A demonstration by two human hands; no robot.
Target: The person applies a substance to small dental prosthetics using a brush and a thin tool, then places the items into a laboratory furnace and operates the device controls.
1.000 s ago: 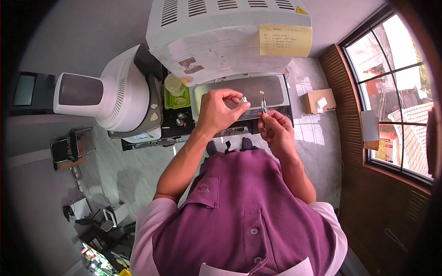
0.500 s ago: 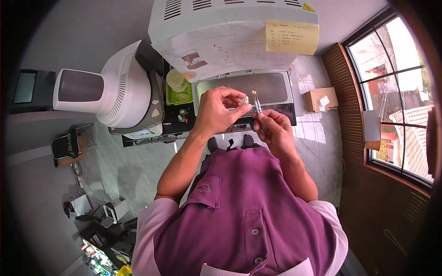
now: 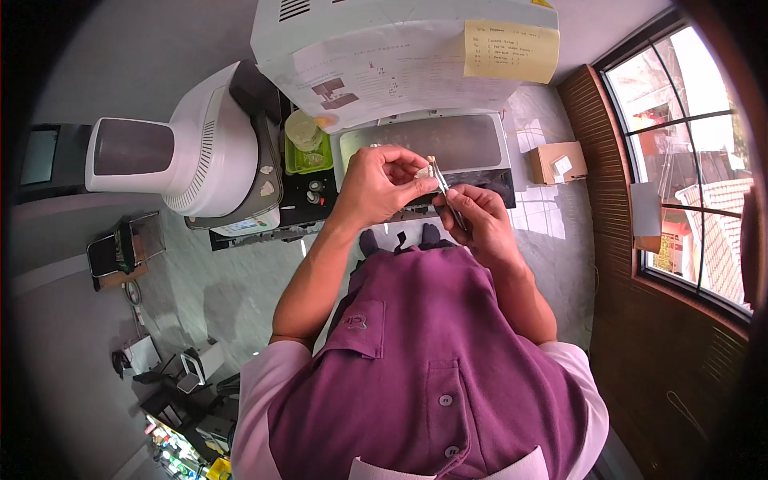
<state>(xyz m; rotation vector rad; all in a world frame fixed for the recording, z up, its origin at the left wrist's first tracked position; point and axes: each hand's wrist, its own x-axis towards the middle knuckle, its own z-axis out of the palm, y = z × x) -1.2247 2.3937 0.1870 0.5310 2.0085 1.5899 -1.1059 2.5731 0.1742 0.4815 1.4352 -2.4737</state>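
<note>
My left hand (image 3: 376, 186) pinches a small pale piece (image 3: 423, 174), too small to make out clearly, above the front of a metal tray (image 3: 472, 144). My right hand (image 3: 481, 220) grips silver tweezers (image 3: 442, 186), angled up toward the left hand. At their tips is a tiny cream-coloured bit (image 3: 431, 159), now right beside the held piece; I cannot tell whether they touch. The tray sits below the front of a white machine (image 3: 336, 48) with papers on it, including a yellow note (image 3: 510, 48).
A bulky white device (image 3: 212, 152) stands at the left. A green basket with containers (image 3: 298, 160) and small bottles (image 3: 314, 192) are beside the tray. A cardboard box (image 3: 548, 160) lies at the right, near the window (image 3: 672, 120). A folded trolley (image 3: 120, 252) stands at lower left.
The tweezers in my right hand have moved leftward, bringing their tips and the tiny bit to the piece in my left hand. Both hands appear slightly higher in the picture.
</note>
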